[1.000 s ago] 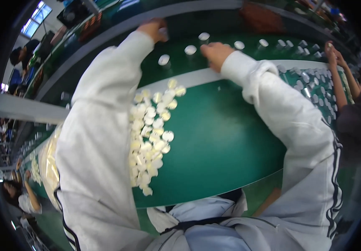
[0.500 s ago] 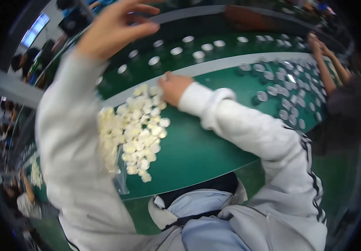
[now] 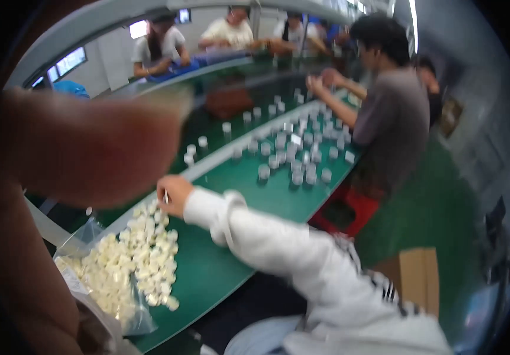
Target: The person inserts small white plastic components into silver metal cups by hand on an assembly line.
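Note:
My left hand [image 3: 95, 148] looms large and blurred at the left, right up against the camera. One thick digit of it points right; the other fingers are not visible, and I see nothing held. My right hand [image 3: 175, 194] rests at the far edge of the green table [image 3: 219, 248], at the top of a pile of small cream-white discs [image 3: 154, 254]. Its fingers are curled together, with a small whitish spot between them that is too small to name. A clear plastic bag [image 3: 139, 310] lies around the near and left side of the pile.
Many small grey-white cylindrical pieces [image 3: 296, 171] stand farther along the table. A dark green belt [image 3: 243, 127] beyond the pale rail [image 3: 225, 155] carries several more. A co-worker [image 3: 391, 118] stands at the right, near a red stool [image 3: 358, 210]. A cardboard box [image 3: 418, 278] is at lower right.
The view has swung up and to the right, showing more co-workers. My left hand has come from above the belt to close before the camera. My right hand stays by the pile's far end.

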`<state>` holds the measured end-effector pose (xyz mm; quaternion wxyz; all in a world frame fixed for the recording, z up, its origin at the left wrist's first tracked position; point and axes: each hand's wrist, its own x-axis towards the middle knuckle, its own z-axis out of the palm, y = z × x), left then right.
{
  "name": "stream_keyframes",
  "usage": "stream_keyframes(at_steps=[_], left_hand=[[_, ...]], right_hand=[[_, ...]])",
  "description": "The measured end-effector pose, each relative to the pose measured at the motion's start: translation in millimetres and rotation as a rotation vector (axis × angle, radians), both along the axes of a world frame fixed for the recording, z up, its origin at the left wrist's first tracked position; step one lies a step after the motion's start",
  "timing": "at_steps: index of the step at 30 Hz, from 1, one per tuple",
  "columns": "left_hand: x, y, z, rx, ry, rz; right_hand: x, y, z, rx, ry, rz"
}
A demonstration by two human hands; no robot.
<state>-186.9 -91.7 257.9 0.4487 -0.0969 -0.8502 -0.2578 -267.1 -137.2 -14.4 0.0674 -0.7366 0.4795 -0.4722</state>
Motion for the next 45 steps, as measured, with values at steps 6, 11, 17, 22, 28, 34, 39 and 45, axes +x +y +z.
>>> stream_keyframes(at_steps=[6,11,17,22,28,34,39,45], left_hand=[[15,38,66,-0.193,0.241,0.17],[10,75,104,-0.342,0.405,0.23],[-7,101,144,-0.548,0.622,0.228],[-50,171,113,-0.369,0.525,0.247],[77,159,6,-0.124,0.259,0.245],[32,189,-20,-0.002,0.214,0.263],[20,196,-174,0.757,-0.222,0.415],[7,206,-218,1.388,-0.341,0.076]], right_hand=[[14,120,49,0.24,-0.497,0.072],[30,222,-15,0.277,-0.858,0.024],[45,349,-51,0.505,-1.167,-0.076],[11,369,-92,0.453,-1.205,0.099],[-54,355,-105,0.561,-1.328,0.126],[-69,371,-83,0.507,-1.434,0.081],[-56,369,-23,0.405,-1.294,-0.048],[-67,335,35,0.29,-1.127,0.033]])
